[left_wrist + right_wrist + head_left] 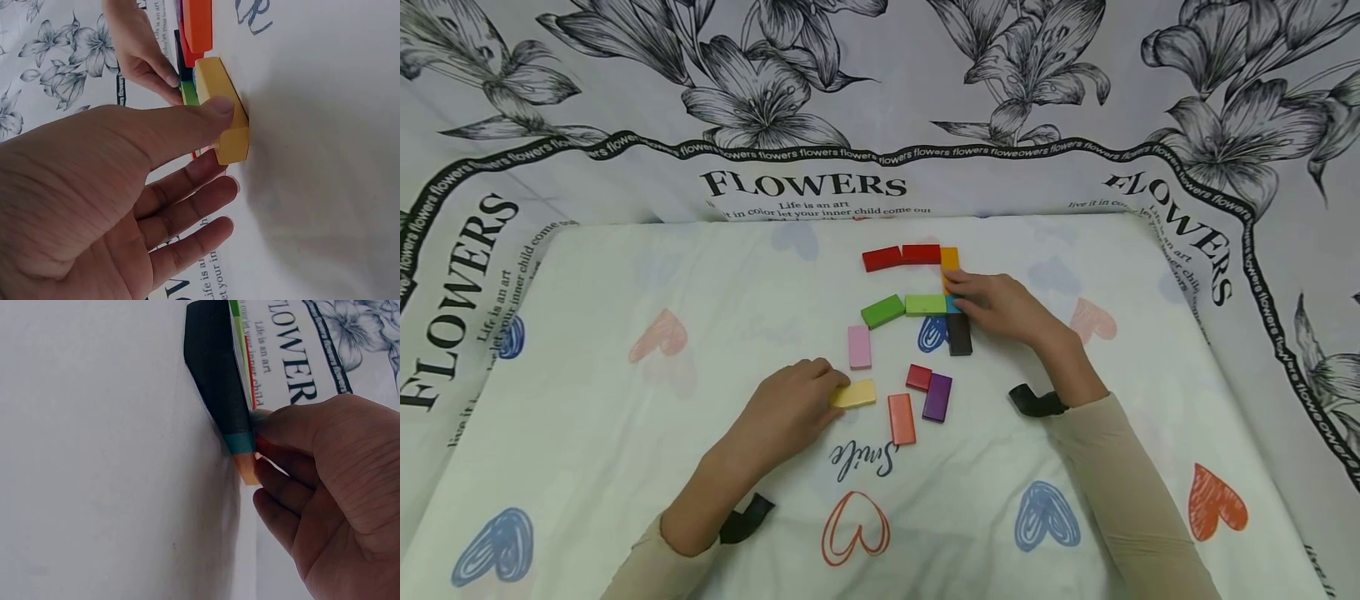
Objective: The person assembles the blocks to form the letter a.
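Observation:
My left hand [797,400] pinches a yellow block [856,394] between thumb and fingers, low over the cloth. In the left wrist view the thumb [215,112] lies along its side. My right hand [1000,304] grips at a blue block [953,305], mostly hidden under the fingers. That block sits between an orange block [950,258] and a black block [959,335], and the index fingertip overlaps the orange one. Two green blocks [925,305] run left from this column, and two red blocks [921,254] extend left from the orange block's top. A pink block [859,347] stands just above the yellow one.
Nearer me lie a small red block [918,377], a purple block [937,397] touching it, and an orange-red block [902,419]. A white cloth [587,467] printed with hearts and lettering covers the surface. Black straps [1037,402] show at both wrists.

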Demonstrator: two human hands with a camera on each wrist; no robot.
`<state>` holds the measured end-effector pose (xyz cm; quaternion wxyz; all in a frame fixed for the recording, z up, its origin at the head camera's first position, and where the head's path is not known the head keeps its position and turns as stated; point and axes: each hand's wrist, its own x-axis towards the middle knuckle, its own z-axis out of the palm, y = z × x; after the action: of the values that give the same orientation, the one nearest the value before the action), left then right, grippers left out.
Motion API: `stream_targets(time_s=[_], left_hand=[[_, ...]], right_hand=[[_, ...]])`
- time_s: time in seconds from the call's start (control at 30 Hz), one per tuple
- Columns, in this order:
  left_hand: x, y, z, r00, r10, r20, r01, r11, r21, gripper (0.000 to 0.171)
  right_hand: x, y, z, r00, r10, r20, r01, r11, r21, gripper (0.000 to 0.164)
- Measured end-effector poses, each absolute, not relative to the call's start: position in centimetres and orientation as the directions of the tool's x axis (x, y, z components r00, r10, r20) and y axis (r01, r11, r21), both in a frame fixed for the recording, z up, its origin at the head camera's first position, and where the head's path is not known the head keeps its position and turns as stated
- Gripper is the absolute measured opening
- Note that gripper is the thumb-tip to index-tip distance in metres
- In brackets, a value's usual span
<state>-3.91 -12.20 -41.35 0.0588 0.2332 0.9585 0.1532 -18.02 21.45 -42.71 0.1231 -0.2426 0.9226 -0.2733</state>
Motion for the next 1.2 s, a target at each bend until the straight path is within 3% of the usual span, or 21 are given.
stream_targets(time_s=[0.3, 0.67, 1.2], left_hand=[[-4.1, -11.8, -41.4, -0.867, 0.498, -0.015, 0.465, 0.82, 0.333, 0.033], [-4.8, -9.5, -41.0, -0.826, 0.56, -0.067, 0.527, 0.809, 0.261, 0.031], [-5.4, -9.5, -41.8, -0.778, 0.627, 0.048, 0.617, 0.746, 0.251, 0.026]], right_hand=[[-18.0, 21.4, -42.6, -0.853, -0.512, -0.103, -0.38, 0.743, -0.551, 0.045], [-18.1, 21.3, -42.8, -0.854, -0.507, -0.113, -0.367, 0.743, -0.559, 0.045], [-18.1, 21.2, -42.8, -0.86, -0.494, -0.125, -0.35, 0.751, -0.56, 0.045]])
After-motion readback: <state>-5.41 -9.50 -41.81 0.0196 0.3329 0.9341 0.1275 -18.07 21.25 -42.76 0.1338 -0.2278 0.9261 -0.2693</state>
